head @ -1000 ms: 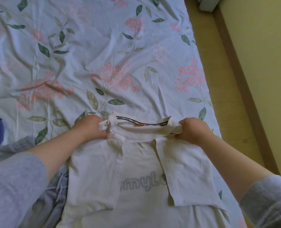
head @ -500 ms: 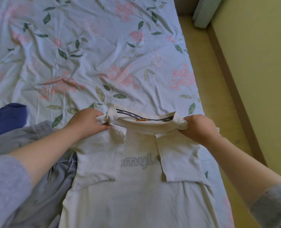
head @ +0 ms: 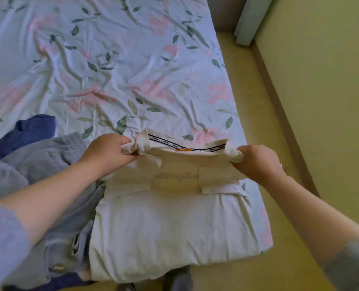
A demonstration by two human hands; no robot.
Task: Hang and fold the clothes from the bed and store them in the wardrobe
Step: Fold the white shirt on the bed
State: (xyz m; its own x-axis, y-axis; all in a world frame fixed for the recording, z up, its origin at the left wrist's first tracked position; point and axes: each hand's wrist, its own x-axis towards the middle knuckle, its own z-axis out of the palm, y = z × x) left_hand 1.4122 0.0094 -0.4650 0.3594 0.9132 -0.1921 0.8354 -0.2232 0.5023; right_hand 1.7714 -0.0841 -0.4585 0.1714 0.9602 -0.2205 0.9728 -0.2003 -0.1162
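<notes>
My left hand and right hand have fingers curled tight round the white T-shirt's shoulders, collar raised. It lies at the bed's near right corner, touching a grey garment.

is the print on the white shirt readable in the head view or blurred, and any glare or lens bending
Head view: the grey print on the white t-shirt is smeared and unreadable, though the collar tape is legible; light is soft and even, no glare; the wide-angle lens slightly bows the skirting board.
</notes>
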